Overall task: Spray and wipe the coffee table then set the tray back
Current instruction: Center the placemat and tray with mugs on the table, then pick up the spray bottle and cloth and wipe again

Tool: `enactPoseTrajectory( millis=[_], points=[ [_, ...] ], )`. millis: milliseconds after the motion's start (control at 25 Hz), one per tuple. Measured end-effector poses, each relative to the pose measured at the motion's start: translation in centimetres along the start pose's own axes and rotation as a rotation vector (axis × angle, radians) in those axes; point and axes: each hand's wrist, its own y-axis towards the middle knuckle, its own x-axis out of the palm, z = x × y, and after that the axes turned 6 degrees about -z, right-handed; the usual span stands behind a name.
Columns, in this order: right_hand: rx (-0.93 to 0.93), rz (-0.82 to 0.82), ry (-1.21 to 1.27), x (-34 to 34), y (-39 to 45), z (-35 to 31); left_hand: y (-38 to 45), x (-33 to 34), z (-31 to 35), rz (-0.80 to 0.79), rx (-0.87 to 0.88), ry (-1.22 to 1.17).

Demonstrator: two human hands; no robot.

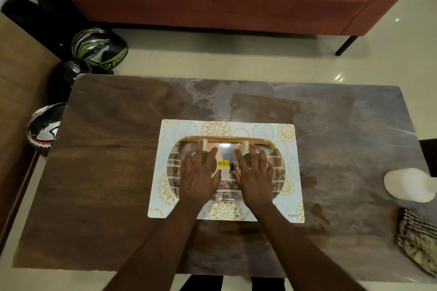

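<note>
Resting on bench (113,172) centre, packaged tray (287,196) was pressed flat by left hand (199,172) and right hand (254,173), fingers spread, gripping nothing. Spray bottle (406,184) and cloth (418,241) lay at right edge. Tray-return step judged underway; hands needed lifting clear next.

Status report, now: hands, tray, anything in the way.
Left hand and right hand flat, each on a cup. Tray down on placemat, mid coffee table. Spray bottle and cloth off right, clear.

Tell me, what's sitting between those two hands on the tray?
In the head view, a yellow price sticker on the tray shows between the left hand and right hand.
</note>
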Motion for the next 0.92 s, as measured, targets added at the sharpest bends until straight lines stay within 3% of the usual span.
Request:
enactPoseTrajectory(
  millis=[200,400,560,720,840,920],
  points=[
    [0.131,0.020,0.039,0.2,0.5,0.7,0.6,-0.2,-0.2,0.054,-0.022,0.011],
    [0.120,0.022,0.031,0.3,0.2,1.1,0.5,0.1,-0.8,0.065,-0.014,-0.041],
    [0.091,0.082,0.028,-2.5,-0.1,1.2,0.6,-2.7,1.3,0.214,0.046,-0.123],
    [0.097,0.319,0.184,-7.4,-2.4,5.2,1.0,-8.6,8.7,0.374,0.266,-0.498],
    [0.122,0.444,0.203,-9.4,-4.2,10.7,1.7,-11.6,15.2,0.412,0.423,-0.507],
    [0.163,0.455,0.211,-9.6,-5.6,14.9,1.9,-11.2,20.2,0.355,0.444,-0.530]
  ],
)
